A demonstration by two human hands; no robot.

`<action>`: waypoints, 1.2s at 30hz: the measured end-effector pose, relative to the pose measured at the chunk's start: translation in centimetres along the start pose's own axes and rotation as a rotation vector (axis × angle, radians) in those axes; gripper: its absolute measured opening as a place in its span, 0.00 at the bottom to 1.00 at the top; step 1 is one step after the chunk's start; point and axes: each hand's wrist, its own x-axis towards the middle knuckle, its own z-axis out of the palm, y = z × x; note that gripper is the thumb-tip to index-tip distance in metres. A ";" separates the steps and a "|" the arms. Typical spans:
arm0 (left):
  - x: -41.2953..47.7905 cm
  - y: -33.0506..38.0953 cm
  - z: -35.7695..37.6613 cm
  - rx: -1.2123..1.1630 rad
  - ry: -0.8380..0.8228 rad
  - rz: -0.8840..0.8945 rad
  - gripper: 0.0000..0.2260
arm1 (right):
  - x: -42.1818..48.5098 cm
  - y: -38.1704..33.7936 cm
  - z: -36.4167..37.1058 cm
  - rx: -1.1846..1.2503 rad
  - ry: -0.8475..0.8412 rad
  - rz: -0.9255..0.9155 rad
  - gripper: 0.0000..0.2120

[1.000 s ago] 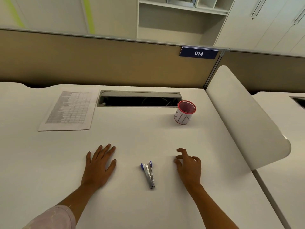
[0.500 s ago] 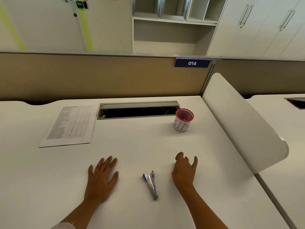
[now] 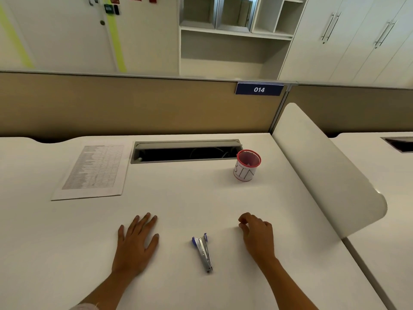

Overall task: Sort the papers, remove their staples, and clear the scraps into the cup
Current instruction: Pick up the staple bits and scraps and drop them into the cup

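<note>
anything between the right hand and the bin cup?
Nothing visible. The right hand rests on the desk with fingers curled; the cup stands farther back, only bare desk between them. The staple remover lies left of that path.

**Papers, staple remover and cup on the desk**

A stack of printed papers [image 3: 93, 170] lies flat near the desk's [image 3: 201, 198] far left, its sheets covered in dense rows of grey table text. Its far edge sits close to the desk's back edge, and the stack is turned slightly so its near-left corner points toward the left edge.

A red mesh cup [image 3: 247, 165] stands upright near the back right of the desk, wrapped in a white label hand-lettered "BIN". What it holds cannot be told.

A metal staple remover [image 3: 203, 252] with blue tips lies flat near the front edge, around the middle, its blue end pointing away toward the back.
</note>
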 end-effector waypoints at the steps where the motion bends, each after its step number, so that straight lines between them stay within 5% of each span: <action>1: 0.0 0.0 0.0 0.002 0.001 -0.001 0.26 | 0.2 0.3 -0.1 -0.054 -0.035 -0.026 0.08; 16: 0.0 -0.1 0.1 0.013 0.002 -0.001 0.26 | 3.6 0.6 -1.8 -0.252 -0.311 -0.175 0.15; 36: -0.1 0.2 -0.2 0.013 0.015 -0.003 0.26 | 4.5 0.7 -1.4 -0.509 -0.363 -0.426 0.11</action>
